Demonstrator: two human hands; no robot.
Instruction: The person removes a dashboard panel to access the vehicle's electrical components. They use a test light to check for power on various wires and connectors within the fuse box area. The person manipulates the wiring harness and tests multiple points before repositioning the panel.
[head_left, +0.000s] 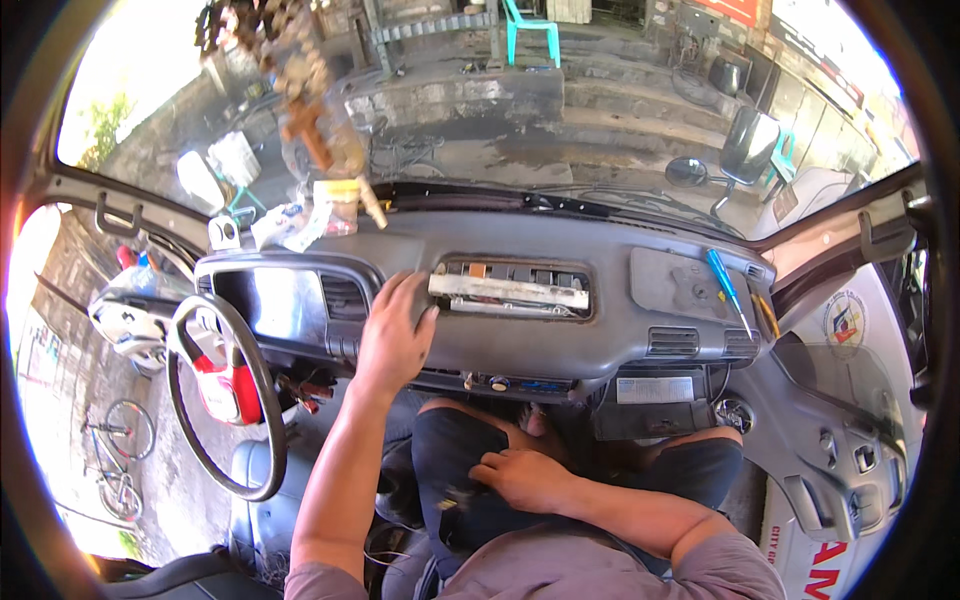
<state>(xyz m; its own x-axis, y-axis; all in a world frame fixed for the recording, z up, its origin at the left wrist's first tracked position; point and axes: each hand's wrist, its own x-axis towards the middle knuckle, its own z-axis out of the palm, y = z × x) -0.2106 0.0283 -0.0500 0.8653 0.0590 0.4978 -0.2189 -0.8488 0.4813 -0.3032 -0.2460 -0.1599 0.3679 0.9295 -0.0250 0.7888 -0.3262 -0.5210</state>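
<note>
My left hand (396,335) lies on the grey dashboard (480,345), fingers spread and thumb apart, just left of a rectangular opening. Inside that opening sits a white bar-like part (510,290) with a slotted dark piece and a small orange-brown bit behind it. My right hand (525,480) rests on my thigh with its fingers loosely bent, and nothing shows in it. A screwdriver with a blue handle (722,275) lies at the right end of the dashboard, on the edge of a flat grey panel (680,283).
The steering wheel (228,398) with a red centre stands at the left. Below the dashboard, the glove compartment (655,405) hangs open. A door (835,450) stands ajar at the right. Beads with a wooden cross (308,135) hang before the windscreen. Small packets (290,225) lie on the dashboard.
</note>
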